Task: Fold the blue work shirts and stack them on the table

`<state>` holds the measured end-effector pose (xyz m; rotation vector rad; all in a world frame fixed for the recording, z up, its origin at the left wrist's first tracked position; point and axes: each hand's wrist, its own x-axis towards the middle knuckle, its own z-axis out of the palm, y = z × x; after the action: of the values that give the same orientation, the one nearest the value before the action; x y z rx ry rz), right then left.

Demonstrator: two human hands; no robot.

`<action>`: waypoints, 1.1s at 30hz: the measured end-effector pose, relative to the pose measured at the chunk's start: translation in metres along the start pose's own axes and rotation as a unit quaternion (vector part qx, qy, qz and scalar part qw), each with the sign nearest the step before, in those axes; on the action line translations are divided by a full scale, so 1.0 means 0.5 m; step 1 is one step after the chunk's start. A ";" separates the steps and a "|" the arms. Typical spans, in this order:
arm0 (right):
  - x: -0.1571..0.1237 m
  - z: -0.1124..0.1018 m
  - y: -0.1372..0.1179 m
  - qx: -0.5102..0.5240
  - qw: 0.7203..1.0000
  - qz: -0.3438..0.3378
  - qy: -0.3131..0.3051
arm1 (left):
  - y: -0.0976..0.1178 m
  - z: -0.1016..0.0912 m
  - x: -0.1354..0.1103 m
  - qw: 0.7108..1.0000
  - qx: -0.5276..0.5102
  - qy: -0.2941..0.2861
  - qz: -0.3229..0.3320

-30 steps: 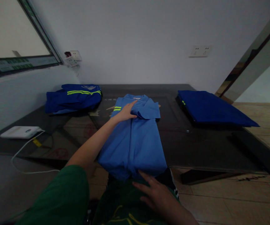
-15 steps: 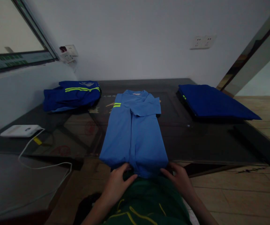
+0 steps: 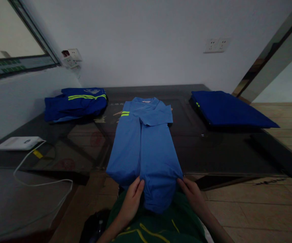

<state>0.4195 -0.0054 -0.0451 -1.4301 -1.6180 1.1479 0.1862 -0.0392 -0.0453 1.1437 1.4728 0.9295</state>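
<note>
Plainly, our two hands sit at the near end of the light blue garment, and almost all of its length lies straight ahead of them. Its long axis runs directly away from us across the dark table. The collar points to the far end, and the hem hangs over the table edge down between our wrists.

Our left hand lies with fingers long and close together against the cloth at the middle fold line. Our right hand touches the hem's outer right corner with its fingertips. We cannot tell whether either thumb pinches the fabric from beneath, since the cloth hides it.

Both hands are equally near the hem. The right one is at a corner, while the left half of the hem lies outside our left hand, untouched. The short sleeves are folded inward at the far end, well beyond reach of either grip.

Far ahead and left of our left hand rests a dark blue garment with yellow stripes. Far ahead and right of our right hand lies a flat folded dark blue garment. Both are well apart from the light blue one.
</note>
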 end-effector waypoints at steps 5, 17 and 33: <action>0.004 0.002 0.026 -0.008 0.998 0.032 0.048 | -0.046 0.010 0.004 0.997 0.069 0.017 0.027; -0.012 -0.007 0.021 -0.031 0.999 -0.010 0.041 | 0.018 0.007 -0.003 0.993 0.101 -0.051 0.038; 0.116 -0.175 -0.145 0.040 0.995 -0.037 -0.084 | 0.148 -0.184 0.011 0.957 0.153 -0.245 0.014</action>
<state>0.4621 0.0665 0.0513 -1.2412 -1.7048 1.3032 0.1097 -0.0145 0.0413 1.4978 1.2121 0.3930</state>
